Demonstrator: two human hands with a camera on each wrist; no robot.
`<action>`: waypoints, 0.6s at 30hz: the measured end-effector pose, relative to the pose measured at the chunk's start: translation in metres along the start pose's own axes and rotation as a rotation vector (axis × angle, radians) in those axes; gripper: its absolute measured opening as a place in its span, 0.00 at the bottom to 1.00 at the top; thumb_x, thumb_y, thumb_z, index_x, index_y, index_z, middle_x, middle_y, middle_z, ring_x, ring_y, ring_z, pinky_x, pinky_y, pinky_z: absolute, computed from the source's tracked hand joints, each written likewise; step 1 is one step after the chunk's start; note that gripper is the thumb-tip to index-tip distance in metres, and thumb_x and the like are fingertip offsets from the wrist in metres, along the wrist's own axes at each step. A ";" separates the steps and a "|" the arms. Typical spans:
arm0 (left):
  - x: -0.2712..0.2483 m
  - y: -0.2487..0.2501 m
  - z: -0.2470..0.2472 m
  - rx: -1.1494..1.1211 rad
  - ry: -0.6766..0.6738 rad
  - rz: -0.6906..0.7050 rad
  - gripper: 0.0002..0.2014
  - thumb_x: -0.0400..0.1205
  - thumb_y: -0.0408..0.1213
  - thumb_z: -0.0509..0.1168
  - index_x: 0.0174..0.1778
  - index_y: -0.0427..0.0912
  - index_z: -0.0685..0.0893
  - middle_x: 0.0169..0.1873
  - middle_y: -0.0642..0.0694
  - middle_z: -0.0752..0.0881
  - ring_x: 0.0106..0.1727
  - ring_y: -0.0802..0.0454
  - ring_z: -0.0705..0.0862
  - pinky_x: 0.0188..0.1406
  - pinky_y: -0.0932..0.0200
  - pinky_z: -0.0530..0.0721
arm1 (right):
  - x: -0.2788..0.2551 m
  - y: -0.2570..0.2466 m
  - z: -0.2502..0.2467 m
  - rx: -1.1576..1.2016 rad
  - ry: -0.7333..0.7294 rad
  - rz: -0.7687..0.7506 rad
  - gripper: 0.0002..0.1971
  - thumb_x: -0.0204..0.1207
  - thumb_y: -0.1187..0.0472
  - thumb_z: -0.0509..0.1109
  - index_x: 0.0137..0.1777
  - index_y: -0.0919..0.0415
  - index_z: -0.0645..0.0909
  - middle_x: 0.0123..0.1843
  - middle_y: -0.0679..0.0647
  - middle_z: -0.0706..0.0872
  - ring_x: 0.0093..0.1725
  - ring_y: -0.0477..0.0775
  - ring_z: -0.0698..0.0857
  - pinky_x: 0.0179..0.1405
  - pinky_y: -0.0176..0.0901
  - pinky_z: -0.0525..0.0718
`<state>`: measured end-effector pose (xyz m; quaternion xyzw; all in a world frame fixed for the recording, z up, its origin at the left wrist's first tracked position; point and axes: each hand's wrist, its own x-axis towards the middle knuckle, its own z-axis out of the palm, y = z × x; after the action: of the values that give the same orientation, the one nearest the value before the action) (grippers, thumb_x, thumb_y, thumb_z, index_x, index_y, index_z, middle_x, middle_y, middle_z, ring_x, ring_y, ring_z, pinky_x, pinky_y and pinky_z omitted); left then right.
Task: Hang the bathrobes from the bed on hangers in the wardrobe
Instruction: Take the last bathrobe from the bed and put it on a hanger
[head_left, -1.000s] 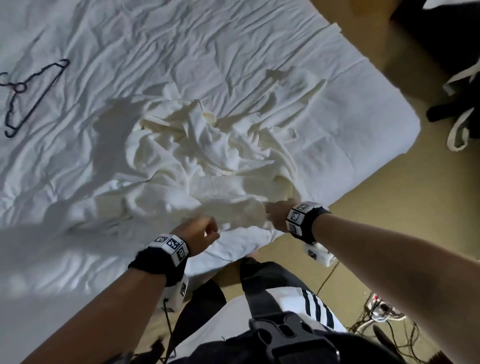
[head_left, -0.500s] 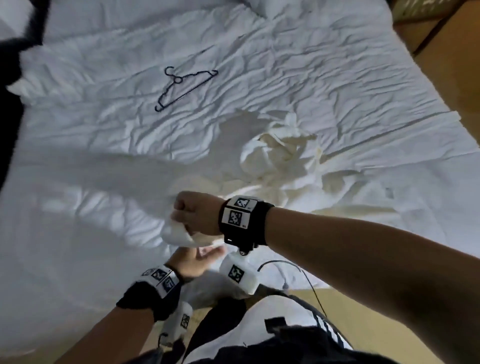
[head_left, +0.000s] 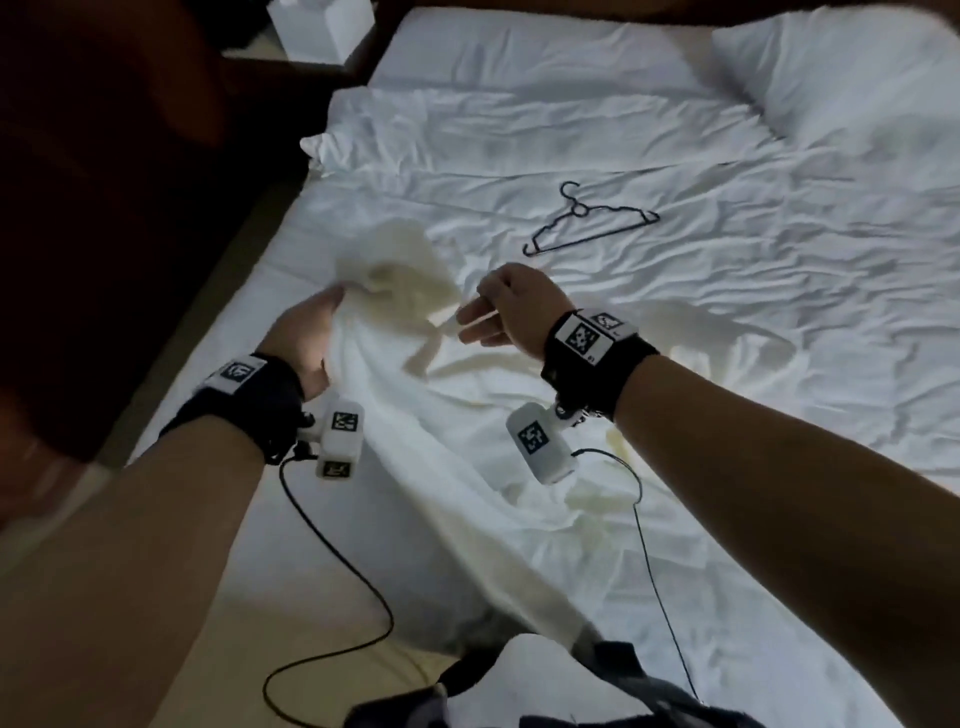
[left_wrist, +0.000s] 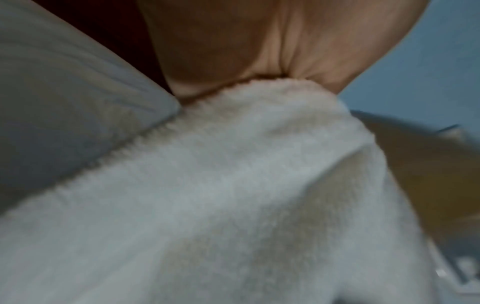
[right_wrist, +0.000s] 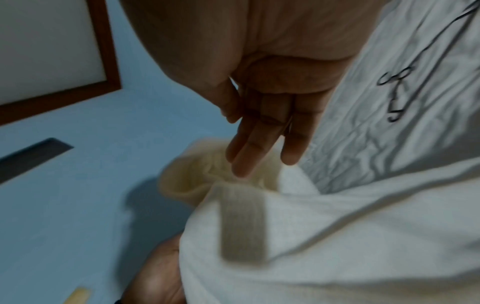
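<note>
A cream-white bathrobe (head_left: 415, 395) lies bunched along the near left side of the bed (head_left: 727, 364), one end lifted. My left hand (head_left: 324, 312) grips a fold of that lifted end; the left wrist view shows terry cloth (left_wrist: 233, 185) bunched against the palm (left_wrist: 259, 51). My right hand (head_left: 480, 317) hovers just right of the raised fold, fingers (right_wrist: 259, 148) straight and holding nothing. A strap of the robe (right_wrist: 241, 224) hangs blurred below them. A thin black hanger (head_left: 587, 221) lies flat on the sheet beyond my right hand.
A pillow (head_left: 841, 67) sits at the head of the bed, upper right. A white box (head_left: 322, 26) stands on dark furniture beyond the bed's left corner. Dark furniture (head_left: 130, 182) fills the left. Black cables (head_left: 332, 571) dangle from both wrist cameras.
My right hand has let go of the robe and opened. My left hand has risen leftward, lifting the fabric. The view has swung toward the head of the bed.
</note>
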<state>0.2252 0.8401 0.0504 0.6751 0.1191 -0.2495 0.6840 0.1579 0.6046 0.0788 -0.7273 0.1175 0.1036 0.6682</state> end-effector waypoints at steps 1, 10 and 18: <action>0.014 -0.005 0.001 0.108 0.072 -0.021 0.17 0.83 0.51 0.63 0.53 0.43 0.89 0.55 0.40 0.90 0.55 0.43 0.89 0.62 0.44 0.84 | 0.008 0.011 -0.005 -0.046 0.022 0.015 0.09 0.87 0.60 0.55 0.46 0.59 0.73 0.42 0.57 0.91 0.39 0.59 0.92 0.42 0.52 0.86; 0.114 -0.080 0.005 0.721 0.347 -0.306 0.43 0.77 0.68 0.63 0.76 0.35 0.72 0.75 0.37 0.74 0.72 0.36 0.76 0.70 0.48 0.74 | 0.076 0.119 -0.095 -0.726 -0.064 0.273 0.07 0.80 0.56 0.65 0.53 0.55 0.82 0.54 0.52 0.90 0.47 0.51 0.91 0.57 0.49 0.85; 0.188 -0.112 0.003 1.155 0.242 -0.331 0.32 0.75 0.58 0.66 0.70 0.42 0.77 0.69 0.36 0.80 0.68 0.33 0.78 0.69 0.42 0.76 | 0.172 0.185 -0.132 -1.105 -0.253 0.448 0.20 0.82 0.51 0.65 0.71 0.56 0.78 0.73 0.56 0.79 0.72 0.59 0.76 0.71 0.46 0.72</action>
<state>0.3279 0.8077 -0.1400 0.9328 0.1447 -0.2981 0.1413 0.2631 0.4533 -0.1376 -0.9061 0.1160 0.3730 0.1626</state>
